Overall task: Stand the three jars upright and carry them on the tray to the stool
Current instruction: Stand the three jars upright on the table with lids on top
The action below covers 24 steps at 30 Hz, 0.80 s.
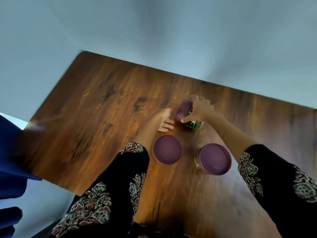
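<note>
Three jars with purple lids are on the wooden table [96,103]. Two stand upright near me: the left jar [167,149] and the right jar [214,158], which shows green contents under its lid. The third jar [184,110] lies tilted on its side farther away, lid pointing left. My right hand [200,109] is wrapped over its body. My left hand [164,121] rests flat and open on the table just left of that jar's lid. No tray or stool is in view.
The table's left edge and far edge border a pale blue-grey floor or wall. A dark blue fabric shape [12,162] sits at the left edge of view. My patterned sleeves [120,186] cover both forearms.
</note>
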Available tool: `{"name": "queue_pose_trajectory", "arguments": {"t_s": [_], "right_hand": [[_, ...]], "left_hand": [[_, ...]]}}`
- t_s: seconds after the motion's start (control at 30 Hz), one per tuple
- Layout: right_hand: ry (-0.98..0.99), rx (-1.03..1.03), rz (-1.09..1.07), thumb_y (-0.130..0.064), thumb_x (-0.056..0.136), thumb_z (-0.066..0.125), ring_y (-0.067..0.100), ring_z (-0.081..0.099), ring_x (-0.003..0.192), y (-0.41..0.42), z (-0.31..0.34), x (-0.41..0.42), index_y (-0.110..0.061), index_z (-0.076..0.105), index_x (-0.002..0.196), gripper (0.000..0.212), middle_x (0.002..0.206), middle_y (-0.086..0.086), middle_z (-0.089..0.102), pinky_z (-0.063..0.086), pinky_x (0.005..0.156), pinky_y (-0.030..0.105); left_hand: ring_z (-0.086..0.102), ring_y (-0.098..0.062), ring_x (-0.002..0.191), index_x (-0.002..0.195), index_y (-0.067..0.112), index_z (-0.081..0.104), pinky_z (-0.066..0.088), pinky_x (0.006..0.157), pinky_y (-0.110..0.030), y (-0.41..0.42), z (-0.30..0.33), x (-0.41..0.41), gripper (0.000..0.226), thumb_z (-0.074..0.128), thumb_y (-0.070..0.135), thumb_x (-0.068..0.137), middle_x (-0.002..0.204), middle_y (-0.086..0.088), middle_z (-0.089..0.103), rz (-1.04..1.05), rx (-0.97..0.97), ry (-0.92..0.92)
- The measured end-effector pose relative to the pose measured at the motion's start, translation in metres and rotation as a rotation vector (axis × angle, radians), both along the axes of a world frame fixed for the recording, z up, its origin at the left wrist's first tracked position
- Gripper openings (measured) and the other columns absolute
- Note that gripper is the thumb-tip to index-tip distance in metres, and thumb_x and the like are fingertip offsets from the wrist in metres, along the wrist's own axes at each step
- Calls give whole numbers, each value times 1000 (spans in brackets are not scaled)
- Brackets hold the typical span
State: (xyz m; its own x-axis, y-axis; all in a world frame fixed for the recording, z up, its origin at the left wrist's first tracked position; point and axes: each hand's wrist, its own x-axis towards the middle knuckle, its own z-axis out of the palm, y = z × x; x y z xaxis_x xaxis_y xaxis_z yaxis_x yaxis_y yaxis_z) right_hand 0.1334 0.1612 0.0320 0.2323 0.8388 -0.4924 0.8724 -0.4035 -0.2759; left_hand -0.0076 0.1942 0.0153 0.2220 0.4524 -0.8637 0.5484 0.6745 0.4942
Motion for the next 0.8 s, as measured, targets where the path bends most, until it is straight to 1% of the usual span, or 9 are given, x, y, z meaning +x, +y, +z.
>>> {"name": "queue_pose_trajectory", "arguments": {"t_s": [0.1, 0.23, 0.33, 0.4, 0.5, 0.53, 0.6, 0.67, 0.8], "right_hand": [[16, -36, 23, -52, 56, 82, 37, 34, 134, 5, -14, 2, -15, 25, 143, 110, 147, 14, 37, 32, 104, 50], [15, 5, 3, -51, 54, 83, 35, 39, 130, 7, -20, 4, -12, 29, 140, 109, 142, 13, 43, 35, 103, 50], [59, 66, -33, -48, 52, 85, 33, 46, 124, 3, -20, 8, -12, 32, 136, 106, 135, 12, 49, 41, 101, 47], [114, 126, -73, -45, 50, 87, 32, 49, 119, -3, -17, 10, -12, 31, 135, 106, 131, 11, 51, 45, 97, 47], [216, 200, -123, -40, 50, 88, 31, 50, 118, -16, -12, 11, -13, 27, 136, 109, 132, 11, 49, 50, 92, 46], [246, 212, -140, -37, 51, 88, 30, 50, 119, -21, -11, 11, -12, 25, 137, 110, 133, 11, 48, 51, 91, 43], [285, 222, -178, -30, 55, 89, 29, 50, 120, -32, -9, 10, -10, 22, 139, 109, 135, 12, 46, 49, 86, 34], [296, 225, -211, -26, 56, 89, 30, 51, 119, -42, -8, 8, -9, 20, 140, 111, 134, 13, 46, 46, 82, 32], [288, 164, -245, -20, 57, 89, 29, 53, 113, -57, -6, 7, -8, 17, 139, 110, 129, 13, 48, 44, 76, 32]], "left_hand": [[60, -27, 117, 137, 6, 46, 44, 91, -36, 6, -9, 5, 50, 26, 35, 100, 132, -11, 60, 19, -77, -48], [60, -19, 99, 121, 11, 53, 40, 101, -33, 6, -12, 9, 35, 26, 21, 101, 111, -5, 62, 52, -84, -98], [60, -23, 115, 126, 10, 52, 38, 104, -36, 3, -12, 9, 34, 32, 19, 100, 118, -7, 61, 111, -41, -130], [63, -26, 114, 129, 5, 53, 43, 98, -35, 0, -7, 11, 36, 43, 15, 97, 123, -10, 65, 180, 43, -128], [72, -26, 91, 114, 3, 63, 55, 71, -24, -6, 3, 14, 28, 54, 6, 88, 109, -13, 71, 241, 231, -93], [72, -25, 84, 111, 3, 64, 57, 66, -24, -9, 4, 15, 27, 57, 4, 85, 104, -13, 71, 237, 309, -82], [73, -25, 82, 110, 6, 64, 61, 74, -35, -18, 4, 17, 32, 63, 9, 77, 97, -9, 71, 208, 442, -32], [72, -25, 86, 109, 13, 64, 59, 80, -42, -29, 3, 17, 43, 67, 21, 66, 97, -4, 71, 168, 516, 34], [67, -21, 101, 115, 18, 59, 53, 90, -40, -44, 3, 16, 43, 72, 24, 74, 111, -3, 70, 19, 574, 93]]}}
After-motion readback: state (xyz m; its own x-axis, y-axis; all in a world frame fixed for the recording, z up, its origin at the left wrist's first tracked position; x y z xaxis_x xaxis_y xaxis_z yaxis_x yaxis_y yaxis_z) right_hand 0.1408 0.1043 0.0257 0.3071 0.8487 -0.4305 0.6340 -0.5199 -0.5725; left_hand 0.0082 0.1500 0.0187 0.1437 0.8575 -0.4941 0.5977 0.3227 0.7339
